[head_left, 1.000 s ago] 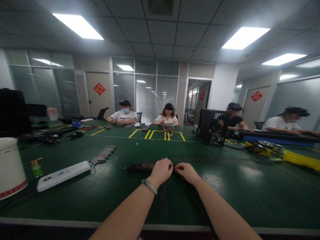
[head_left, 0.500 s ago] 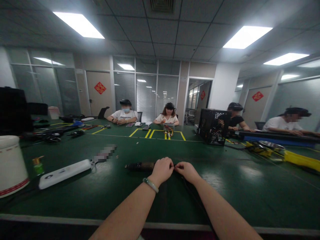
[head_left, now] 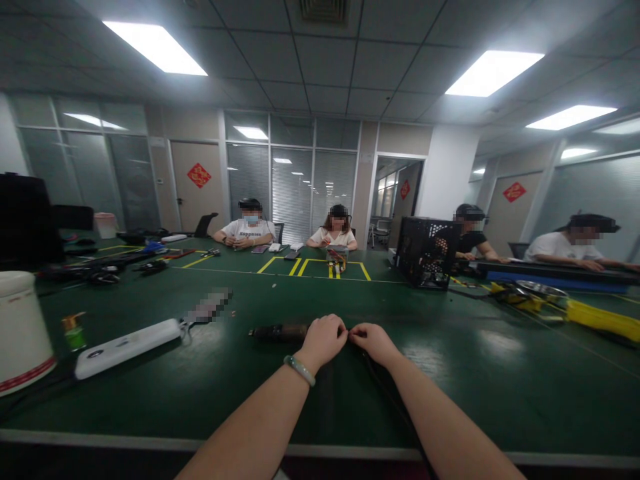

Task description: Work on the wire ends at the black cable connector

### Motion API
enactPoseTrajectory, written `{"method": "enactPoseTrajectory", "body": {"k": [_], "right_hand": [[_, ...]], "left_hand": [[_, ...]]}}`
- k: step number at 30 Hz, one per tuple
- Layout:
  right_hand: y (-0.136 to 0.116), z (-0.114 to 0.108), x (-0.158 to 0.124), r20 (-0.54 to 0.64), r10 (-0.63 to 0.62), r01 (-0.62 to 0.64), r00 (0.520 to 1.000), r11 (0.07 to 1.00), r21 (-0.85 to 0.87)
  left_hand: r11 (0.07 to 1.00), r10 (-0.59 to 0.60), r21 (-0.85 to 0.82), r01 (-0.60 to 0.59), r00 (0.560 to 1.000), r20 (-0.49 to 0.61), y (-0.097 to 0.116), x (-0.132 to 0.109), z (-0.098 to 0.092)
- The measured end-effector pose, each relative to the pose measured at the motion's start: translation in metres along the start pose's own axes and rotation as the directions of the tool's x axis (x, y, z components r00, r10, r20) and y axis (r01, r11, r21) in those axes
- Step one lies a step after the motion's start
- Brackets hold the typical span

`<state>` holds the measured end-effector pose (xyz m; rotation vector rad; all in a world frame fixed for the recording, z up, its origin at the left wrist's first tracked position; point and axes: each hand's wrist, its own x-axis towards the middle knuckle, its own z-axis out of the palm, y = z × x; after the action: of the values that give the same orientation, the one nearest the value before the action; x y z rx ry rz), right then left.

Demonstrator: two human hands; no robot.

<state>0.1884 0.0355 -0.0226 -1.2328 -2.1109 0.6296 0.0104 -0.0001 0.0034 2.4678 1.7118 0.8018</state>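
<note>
A dark electric screwdriver [head_left: 280, 332] lies across the green table, its bit end pointing left. My left hand [head_left: 325, 339], with a pale bangle at the wrist, is closed over its rear end, thumb and fingertips together at the right. Close beside it, my right hand [head_left: 373, 341] pinches at the tool's cord, the two sets of fingertips almost meeting. From under the right hand a black cord [head_left: 383, 385] runs down to the table's near edge. The small spot between the fingertips is too dark to make out.
At left stand a white canister [head_left: 23, 333], a small green bottle [head_left: 74, 333] and a white power strip [head_left: 130, 348]. A black computer case [head_left: 430, 253] stands back right, near a yellow tool [head_left: 603, 321]. Several people sit across the table [head_left: 475, 400].
Both hands stay in almost the same place at the tool's rear end and cord. The view has shifted very slightly. Across the table, a person's hand has moved a little.
</note>
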Motion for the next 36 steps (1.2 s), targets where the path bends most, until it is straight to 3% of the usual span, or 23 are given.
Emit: {"method": "enactPoseTrajectory", "body": {"k": [9,27,36], "right_hand": [[-0.0003,0.0014,0.0017,-0.020,0.000,-0.001,1.000,0.999,-0.040],[0.0040,0.0020,0.0032,-0.006,0.011,-0.011,1.000,1.000,0.001],[0.0012,0.0019,0.0013,-0.012,0.022,-0.022,1.000,1.000,-0.007]], "left_hand": [[0.997,-0.076,0.031,0.076,0.997,0.004,0.0043,0.0028,0.0030],[1.000,0.002,-0.018,-0.002,1.000,0.002,-0.0018,0.0012,0.0025],[0.995,0.060,0.079,-0.059,0.998,-0.019,-0.0017,0.0007,0.0065]]}}
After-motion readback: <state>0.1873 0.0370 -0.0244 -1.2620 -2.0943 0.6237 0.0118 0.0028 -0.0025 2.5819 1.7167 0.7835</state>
